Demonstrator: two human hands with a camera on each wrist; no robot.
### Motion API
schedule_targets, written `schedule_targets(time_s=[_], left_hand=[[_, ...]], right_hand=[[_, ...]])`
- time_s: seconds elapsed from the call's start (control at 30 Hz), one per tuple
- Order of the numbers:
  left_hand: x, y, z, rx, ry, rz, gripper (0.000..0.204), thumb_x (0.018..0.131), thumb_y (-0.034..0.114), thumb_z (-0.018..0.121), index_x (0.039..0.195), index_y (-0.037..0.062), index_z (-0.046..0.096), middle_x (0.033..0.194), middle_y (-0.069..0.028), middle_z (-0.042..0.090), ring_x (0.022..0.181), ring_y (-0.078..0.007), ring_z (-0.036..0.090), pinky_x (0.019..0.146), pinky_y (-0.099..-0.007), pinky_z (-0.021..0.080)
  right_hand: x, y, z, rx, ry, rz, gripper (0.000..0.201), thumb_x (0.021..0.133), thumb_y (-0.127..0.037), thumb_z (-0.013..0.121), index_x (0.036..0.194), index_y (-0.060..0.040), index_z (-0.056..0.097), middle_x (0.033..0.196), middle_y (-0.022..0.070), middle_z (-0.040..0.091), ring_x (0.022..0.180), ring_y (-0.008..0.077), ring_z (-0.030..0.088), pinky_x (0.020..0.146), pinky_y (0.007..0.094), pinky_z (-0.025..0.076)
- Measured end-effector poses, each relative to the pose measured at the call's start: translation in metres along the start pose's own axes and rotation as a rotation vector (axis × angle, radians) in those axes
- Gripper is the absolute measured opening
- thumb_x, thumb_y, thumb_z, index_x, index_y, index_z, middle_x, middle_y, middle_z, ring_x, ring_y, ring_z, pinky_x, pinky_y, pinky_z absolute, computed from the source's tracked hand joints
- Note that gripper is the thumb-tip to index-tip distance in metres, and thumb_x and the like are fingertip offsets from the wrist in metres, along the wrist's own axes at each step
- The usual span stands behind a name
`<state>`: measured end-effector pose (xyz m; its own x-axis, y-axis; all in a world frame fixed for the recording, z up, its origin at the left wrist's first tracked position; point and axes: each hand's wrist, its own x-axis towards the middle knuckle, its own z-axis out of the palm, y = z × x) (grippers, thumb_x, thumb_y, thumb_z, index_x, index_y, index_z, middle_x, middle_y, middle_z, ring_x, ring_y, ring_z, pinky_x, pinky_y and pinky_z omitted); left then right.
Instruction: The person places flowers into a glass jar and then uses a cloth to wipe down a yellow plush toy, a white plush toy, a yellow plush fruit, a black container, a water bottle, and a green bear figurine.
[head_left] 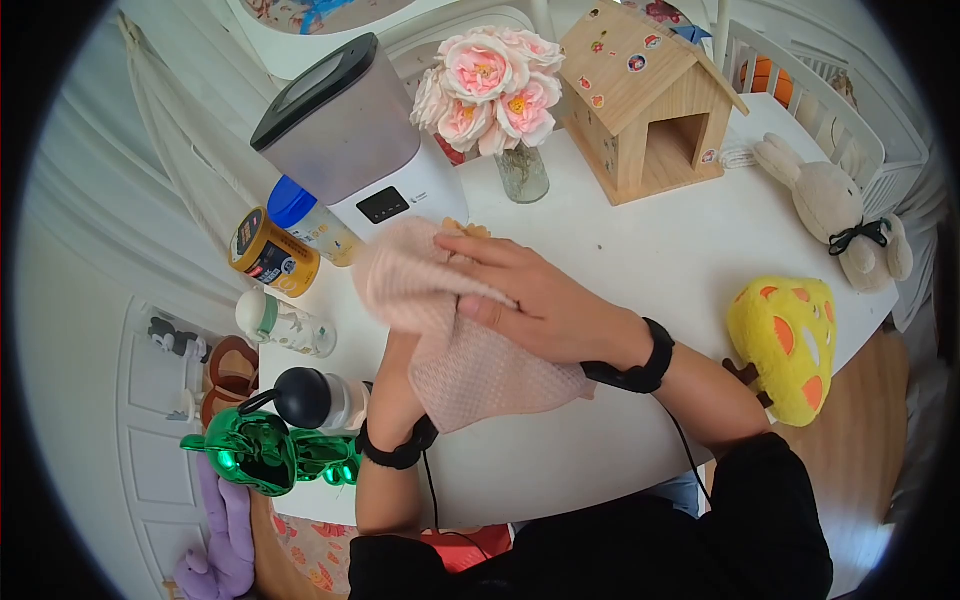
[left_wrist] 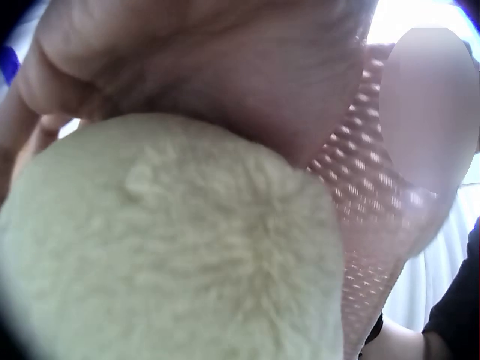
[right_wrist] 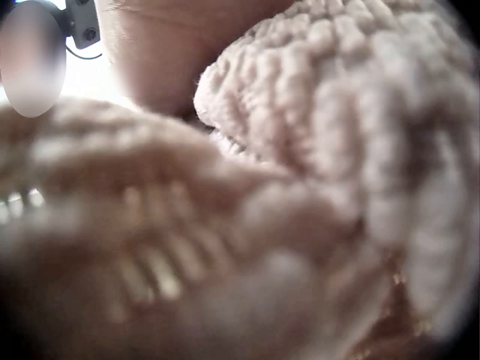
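A pink waffle-weave cloth point(head_left: 470, 370) drapes over my left hand point(left_wrist: 202, 67), hiding most of it in the head view. Seen from the left wrist, that hand curls round a rounded, fuzzy, pale yellow plush thing point(left_wrist: 172, 240), whose kind I cannot tell. A small tan scalloped bit point(head_left: 472, 229) peeks out past the cloth. My right hand point(head_left: 550, 305) lies over the cloth from the right, a fold of it between thumb and fingers. Thick ribbed folds of the cloth point(right_wrist: 322, 112) fill the right wrist view.
Along the left stand a green shiny figure point(head_left: 250, 450), bottles, a yellow canister point(head_left: 275, 255) and a white appliance point(head_left: 370, 150). Behind are a flower vase point(head_left: 523, 175) and a wooden house point(head_left: 650, 110). A plush rabbit point(head_left: 825, 205) and yellow plush point(head_left: 785, 350) sit right on the white table point(head_left: 640, 260).
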<state>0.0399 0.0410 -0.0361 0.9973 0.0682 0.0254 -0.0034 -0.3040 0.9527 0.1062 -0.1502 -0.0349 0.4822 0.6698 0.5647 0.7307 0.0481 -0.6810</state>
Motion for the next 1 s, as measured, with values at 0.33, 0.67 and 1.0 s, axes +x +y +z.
schedule_targets(time_s=[0.33, 0.67, 1.0], left_hand=[[-0.011, 0.013, -0.002, 0.153, -0.089, 0.114, 0.082, 0.085, 0.021, 0.075, 0.151, 0.0008, 0.032, 0.146, -0.0167, 0.046, 0.133, -0.0253, 0.047, 0.111, -0.0359, 0.037], [-0.003, 0.017, -0.01, 0.144, -0.205, 0.232, 0.091, 0.07, 0.021, 0.087, 0.146, 0.0, 0.042, 0.147, -0.0177, 0.048, 0.136, -0.03, 0.046, 0.114, -0.0392, 0.033], [-0.011, 0.01, -0.01, 0.324, -0.48, 0.09, 0.089, 0.073, 0.026, 0.085, 0.146, -0.0019, 0.042, 0.148, -0.0205, 0.046, 0.139, -0.0328, 0.044, 0.115, -0.0407, 0.033]], right_hand=[[-0.001, 0.014, 0.001, 0.459, 0.106, 0.452, 0.04, 0.104, -0.021, 0.049, 0.137, 0.0014, 0.054, 0.12, 0.0225, 0.066, 0.108, 0.0323, 0.064, 0.099, 0.0365, 0.046], [0.004, -0.004, -0.032, 0.392, 0.561, 0.235, 0.046, 0.103, -0.028, 0.053, 0.134, 0.0059, 0.054, 0.12, 0.0188, 0.067, 0.113, 0.0265, 0.061, 0.1, 0.0366, 0.045], [-0.004, 0.02, -0.015, -0.117, 0.062, 0.241, 0.038, 0.096, -0.024, 0.06, 0.119, 0.0057, 0.061, 0.117, 0.023, 0.062, 0.111, 0.04, 0.058, 0.097, 0.0429, 0.046]])
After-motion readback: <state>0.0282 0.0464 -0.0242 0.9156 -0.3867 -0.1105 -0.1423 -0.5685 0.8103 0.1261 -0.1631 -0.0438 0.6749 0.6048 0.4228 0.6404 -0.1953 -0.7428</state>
